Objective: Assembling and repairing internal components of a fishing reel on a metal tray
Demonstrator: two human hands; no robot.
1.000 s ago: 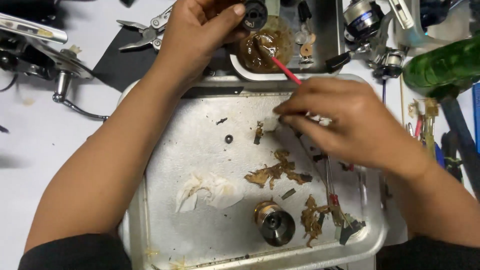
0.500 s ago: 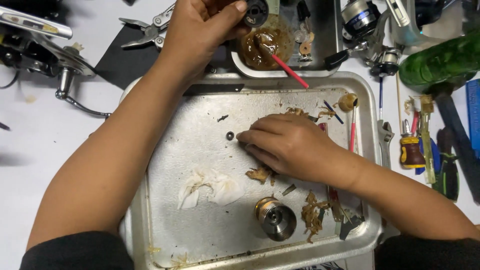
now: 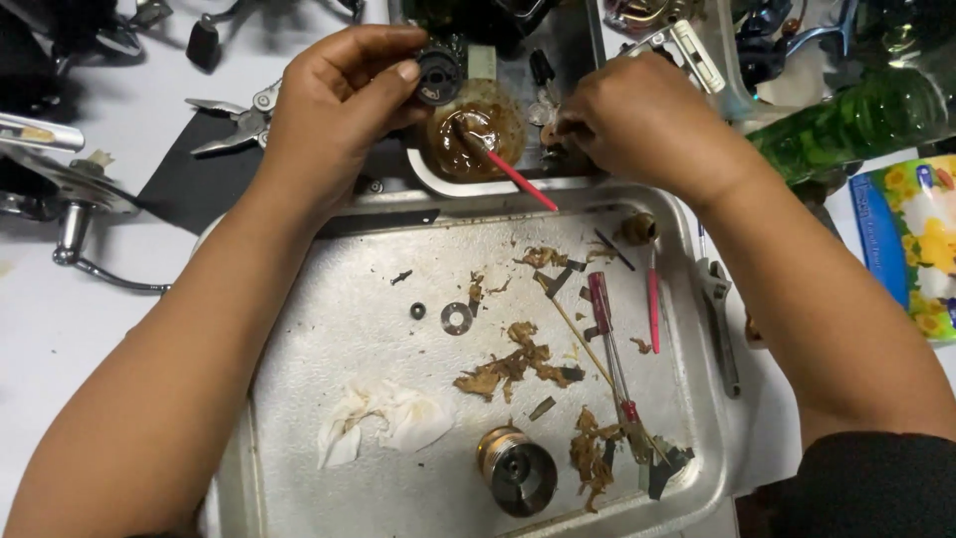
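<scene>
Here the left hand (image 3: 334, 110) sits at the far edge of a metal tray (image 3: 329, 329), its fingers (image 3: 383, 75) curled shut around a small black round part (image 3: 438, 75), pinched between thumb and forefinger. That part hangs just above and to the left of a small dish of brown greasy liquid (image 3: 478, 139), which stands beyond the tray's far rim. A red-handled brush (image 3: 513, 171) leans in the dish, its handle slanting down to the right over the tray's edge.

The right hand (image 3: 647, 125) is just right of the dish, fingers bunched and closed down onto small parts (image 3: 546, 112) lying in a dark far tray; what exactly they grip cannot be told, as the fingertips are hidden.

On the metal tray lie a flat washer (image 3: 457, 318) and a smaller dark ring (image 3: 418, 311) just to its left, a crumpled stained tissue (image 3: 383, 418) near the left, a round brass-coloured spool (image 3: 518, 468) at the near edge, and scraps of brown gunk (image 3: 513, 367) scattered through the middle. A dark red screwdriver (image 3: 609, 344) and a thinner red tool (image 3: 653, 304) lie on the right half.

Pliers (image 3: 234, 125) rest on the table to the far left. A green bottle (image 3: 856, 120) lies at the far right, with a flowered packet (image 3: 911, 239) nearer.
</scene>
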